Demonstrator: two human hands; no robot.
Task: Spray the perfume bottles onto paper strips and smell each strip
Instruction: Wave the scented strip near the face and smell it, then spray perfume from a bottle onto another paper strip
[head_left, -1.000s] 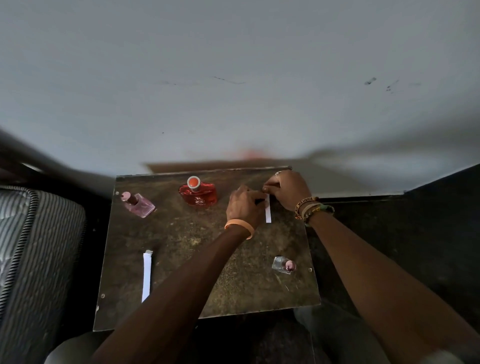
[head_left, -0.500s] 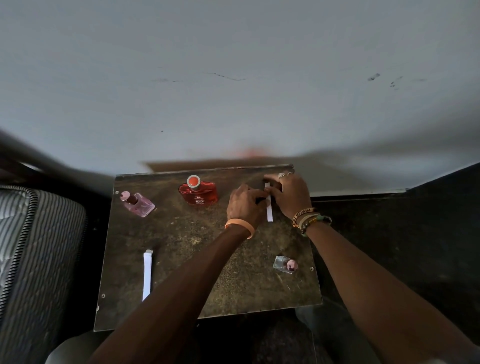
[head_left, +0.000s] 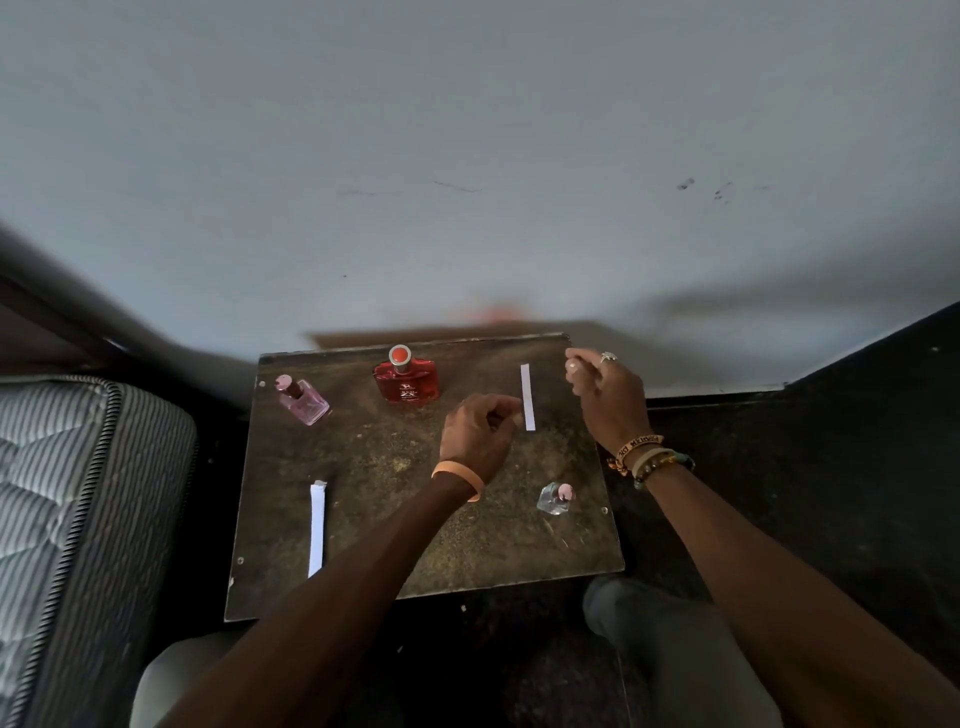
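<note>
1. Home, looks like a bedroom.
2. Striped quilted mattress (head_left: 78, 493) well left of the left grip (head_left: 480, 431).
3. Dark floor (head_left: 831, 441) right of the right grip (head_left: 605, 395).
4. Small worn bench (head_left: 493, 545) under both grips, set against a plain scuffed wall (head_left: 467, 156).

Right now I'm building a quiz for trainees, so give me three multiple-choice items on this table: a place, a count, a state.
1. Where does the red bottle stand? A) at the near edge B) at the far edge, by the wall C) on the floor
2. How many perfume bottles are on the table? A) two B) three C) four
3. How is the far paper strip? A) lying flat on the table B) lifted in the air C) crumpled into a ball

Key: B, it stands at the wall-side edge; B, the red one, the pink bottle and the clear bottle; A, it lies straight on the tabletop.
</note>
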